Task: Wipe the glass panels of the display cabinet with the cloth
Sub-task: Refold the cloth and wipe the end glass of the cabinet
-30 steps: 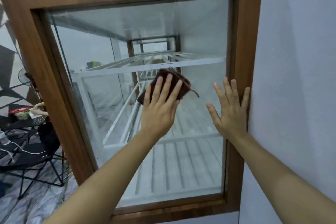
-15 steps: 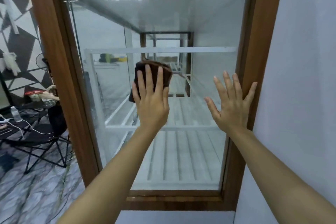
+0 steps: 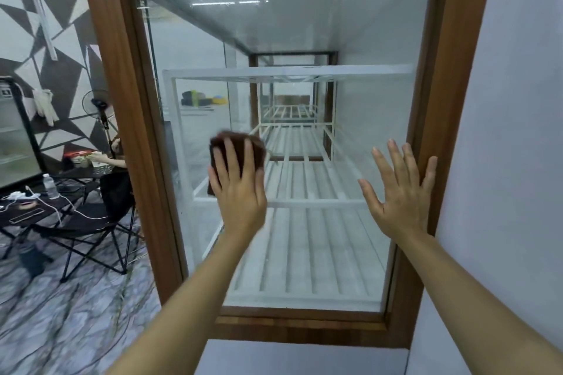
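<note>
The display cabinet's end glass panel fills the view, set in a brown wooden frame. My left hand presses a dark brown cloth flat against the glass, left of the middle, with straight fingers. The cloth shows above and beside my fingertips; its lower part is hidden by the hand. My right hand lies flat and spread on the right side of the glass, its little finger at the frame's right upright. White slatted shelves show through the glass.
A white wall stands close on the right. To the left, a folding chair, a black table with a water bottle and cables, a fan, and a seated person partly behind the frame.
My left hand has slid the cloth leftward across the glass and a little lower. My right hand has stayed flat near the right frame. The head view has tilted up.
</note>
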The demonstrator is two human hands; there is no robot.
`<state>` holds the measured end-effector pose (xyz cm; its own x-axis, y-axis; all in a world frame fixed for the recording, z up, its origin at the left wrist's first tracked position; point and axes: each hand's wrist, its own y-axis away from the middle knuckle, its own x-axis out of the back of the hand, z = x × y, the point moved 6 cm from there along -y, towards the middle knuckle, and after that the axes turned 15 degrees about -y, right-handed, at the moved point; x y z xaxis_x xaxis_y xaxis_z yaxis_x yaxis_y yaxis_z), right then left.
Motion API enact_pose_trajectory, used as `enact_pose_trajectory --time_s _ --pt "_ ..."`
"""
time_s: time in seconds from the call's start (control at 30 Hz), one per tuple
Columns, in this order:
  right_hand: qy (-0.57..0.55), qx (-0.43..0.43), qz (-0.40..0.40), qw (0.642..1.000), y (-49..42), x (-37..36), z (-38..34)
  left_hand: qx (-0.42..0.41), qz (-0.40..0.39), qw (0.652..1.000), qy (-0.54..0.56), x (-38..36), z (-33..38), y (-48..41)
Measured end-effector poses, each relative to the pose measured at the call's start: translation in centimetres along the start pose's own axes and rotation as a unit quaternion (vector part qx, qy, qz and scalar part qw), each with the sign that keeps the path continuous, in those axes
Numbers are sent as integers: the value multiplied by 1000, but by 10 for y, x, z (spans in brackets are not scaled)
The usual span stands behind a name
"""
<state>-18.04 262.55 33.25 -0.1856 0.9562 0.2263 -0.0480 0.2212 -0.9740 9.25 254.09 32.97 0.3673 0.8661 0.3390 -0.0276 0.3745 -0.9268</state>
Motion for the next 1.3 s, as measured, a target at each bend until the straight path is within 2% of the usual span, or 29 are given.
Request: enact_pose_trajectory --time_s 0.1,0.17,0.27,0.37,0.43,0.6,0.67,0.73,0.83,0.9,0.97,1.07,1.2,1.27,1.3 --pt "4 6 12 1000 0 -1 1 72 41 997 5 25 -18 -80" --pt "4 12 17 1000 1 -2 2 80 59 995 6 29 -26 -90" --pt "1 24 26 999 3 -2 3 81 54 995 22 8 -35 -18" --pt "4 33 36 999 3 -2 3 111 -36 993 34 -19 -48 95" --pt "6 34 43 998 4 -2 2 97 -62 993 27 -24 -60 112" --pt "-3 36 46 998 10 -2 2 64 24 998 2 20 -71 -35" --pt "-19 25 41 999 23 -3 3 27 52 998 -21 31 -74 -66" --pt "-31 17 27 999 43 -5 3 -30 53 997 -45 26 -76 -51" --pt "-31 14 -5 999 81 -10 2 -168 8 983 -68 -6 -85 53" --pt "-31 16 -32 999 105 -13 2 -272 -54 955 -109 -32 -101 148" --pt "-22 23 -64 997 128 -15 3 -323 -114 928 -148 -49 -119 221" --pt "-9 33 -96 995 150 -17 6 -277 -133 944 -121 -50 -108 214" --pt "-8 4 -96 995 154 -21 4 -145 -29 988 -46 -27 -52 91" --pt "-14 -12 -92 996 158 -22 2 -138 36 988 -53 -16 -35 50" --pt "-20 -17 -90 996 159 -22 3 -164 56 983 -67 -16 -30 48"
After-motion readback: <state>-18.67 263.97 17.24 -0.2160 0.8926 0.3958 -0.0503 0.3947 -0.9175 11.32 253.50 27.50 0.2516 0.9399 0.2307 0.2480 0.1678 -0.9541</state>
